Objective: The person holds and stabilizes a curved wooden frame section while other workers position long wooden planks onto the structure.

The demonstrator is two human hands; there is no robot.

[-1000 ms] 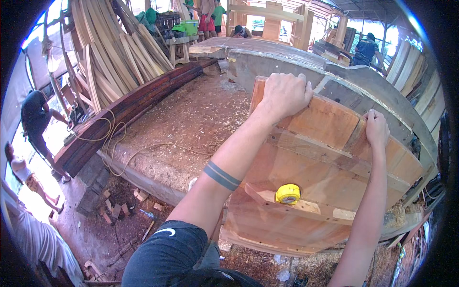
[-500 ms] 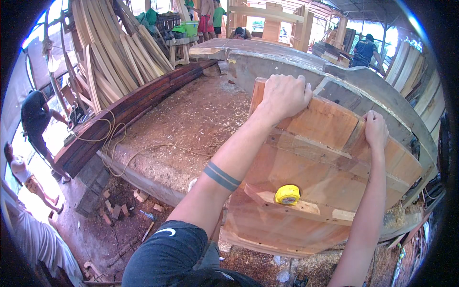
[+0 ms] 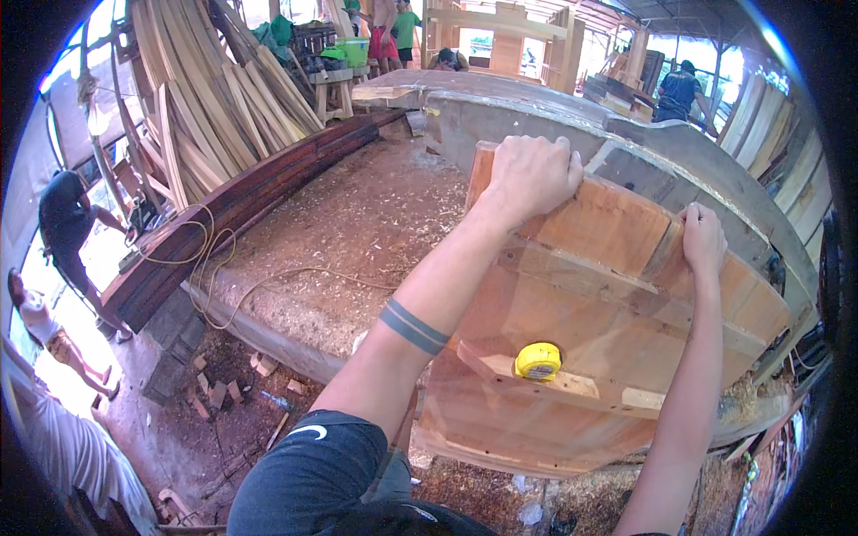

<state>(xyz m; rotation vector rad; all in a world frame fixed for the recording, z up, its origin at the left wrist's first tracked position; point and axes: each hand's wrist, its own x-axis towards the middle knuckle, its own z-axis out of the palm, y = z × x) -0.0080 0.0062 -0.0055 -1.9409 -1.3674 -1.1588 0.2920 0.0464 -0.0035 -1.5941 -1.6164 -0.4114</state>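
A large curved wooden panel [image 3: 594, 308] with battens across its face leans in front of me. My left hand [image 3: 536, 174] is closed over its top edge near the left corner, knuckles up. Farther right, my right hand [image 3: 704, 239] grips the same top edge, its fingers wrapped over the far side and partly hidden. Between my forearms, a yellow tape measure [image 3: 538, 361] rests on the lower batten [image 3: 576, 384]; neither hand touches it.
A grey curved hull-like structure [image 3: 527, 125] stands behind the panel. Left of it are a sawdust-strewn surface [image 3: 349, 214], a dark timber beam [image 3: 250, 210], a yellowish cord [image 3: 304, 270] and leaning planks [image 3: 201, 98]. Wood offcuts [image 3: 217, 393] lie low on the left. Several people are around.
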